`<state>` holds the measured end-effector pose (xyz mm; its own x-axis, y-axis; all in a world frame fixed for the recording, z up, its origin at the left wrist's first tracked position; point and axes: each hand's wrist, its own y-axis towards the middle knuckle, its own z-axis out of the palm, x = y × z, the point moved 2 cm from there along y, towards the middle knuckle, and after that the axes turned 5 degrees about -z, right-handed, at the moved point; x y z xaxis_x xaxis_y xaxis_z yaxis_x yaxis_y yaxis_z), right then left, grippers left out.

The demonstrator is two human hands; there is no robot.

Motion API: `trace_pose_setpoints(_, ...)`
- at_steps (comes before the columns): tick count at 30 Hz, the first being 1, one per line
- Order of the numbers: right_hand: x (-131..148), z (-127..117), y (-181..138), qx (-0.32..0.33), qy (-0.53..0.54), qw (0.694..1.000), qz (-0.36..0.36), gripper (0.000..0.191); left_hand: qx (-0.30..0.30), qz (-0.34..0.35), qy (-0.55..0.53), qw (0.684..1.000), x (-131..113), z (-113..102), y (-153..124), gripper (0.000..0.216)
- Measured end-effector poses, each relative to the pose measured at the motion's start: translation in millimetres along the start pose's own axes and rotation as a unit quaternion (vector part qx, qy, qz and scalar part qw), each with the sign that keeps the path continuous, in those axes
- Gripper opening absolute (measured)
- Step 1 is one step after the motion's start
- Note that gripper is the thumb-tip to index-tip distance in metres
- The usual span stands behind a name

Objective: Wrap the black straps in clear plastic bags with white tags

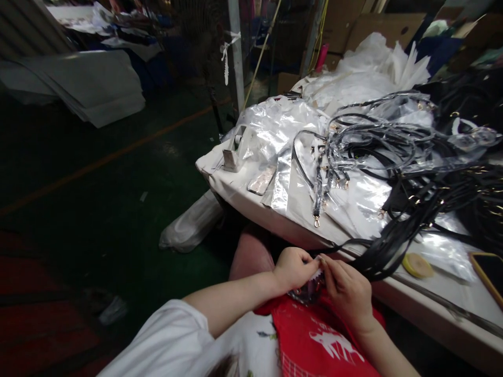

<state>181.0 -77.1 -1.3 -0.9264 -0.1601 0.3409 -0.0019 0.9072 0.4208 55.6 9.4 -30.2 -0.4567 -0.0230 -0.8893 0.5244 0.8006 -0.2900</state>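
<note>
Above my lap, my left hand (pixel 295 270) and my right hand (pixel 349 289) are close together, their fingertips pinched near one spot. Both grip the upper edge of a shiny clear plastic wrapper (pixel 305 294), which hangs over the red apron (pixel 314 335). Something dark shows through the wrapper, but its kind is hard to make out. Just past my right hand, a thick bundle of black straps (pixel 387 248) droops over the table edge. Further in lie several straps in clear plastic (pixel 317 193), with gold-coloured clasps at their ends.
The white-covered table (pixel 243 201) runs along my front and right. On it are a phone with a patterned case (pixel 261 180), a small box-shaped holder (pixel 231 158), a yellow tape roll (pixel 417 265), another phone (pixel 489 272) and heaped clear bags (pixel 279 123). A metal post (pixel 236 57) stands behind.
</note>
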Motion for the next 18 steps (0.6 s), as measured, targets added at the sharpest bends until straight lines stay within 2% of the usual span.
trace_pose_setpoints(3, 0, 1, -3, -0.001, -0.045, 0.998, -0.043, 0.028, -0.002, -0.011, 0.009, 1.000, -1, 3, 2, 0.042)
trace_pose_setpoints(5, 0, 1, -3, 0.017, -0.023, 0.999, -0.033, 0.029, 0.005, -0.024, 0.022, 0.999, 0, 4, 3, 0.043)
trace_pose_setpoints(8, -2, 2, 1, 0.037, 0.085, 0.992, 0.090, 0.032, 0.015, -0.058, 0.022, 0.998, 2, 3, 4, 0.043)
trace_pose_setpoints(9, -4, 3, 3, 0.044, 0.140, 0.978, 0.147, 0.035, 0.013, -0.063, 0.015, 0.998, 2, 2, 3, 0.043)
trace_pose_setpoints(11, -7, 8, 6, 0.068, 0.255, 0.932, 0.249, 0.041, 0.010, -0.049, 0.003, 0.999, 2, 0, 2, 0.043)
trace_pose_setpoints(13, -10, 13, 7, 0.093, 0.340, 0.885, 0.305, 0.048, 0.018, -0.004, 0.011, 1.000, -1, -1, 1, 0.045)
trace_pose_setpoints(14, -11, 13, 8, 0.091, 0.356, 0.873, 0.320, 0.050, 0.028, 0.028, 0.013, 0.999, -2, -2, 0, 0.046)
trace_pose_setpoints(16, -13, 7, 8, 0.053, 0.333, 0.885, 0.321, 0.051, 0.035, 0.083, 0.009, 0.996, -6, -3, 0, 0.040)
trace_pose_setpoints(18, -10, -8, 10, -0.013, 0.255, 0.925, 0.283, 0.045, 0.013, 0.091, 0.004, 0.996, -8, -3, 2, 0.030)
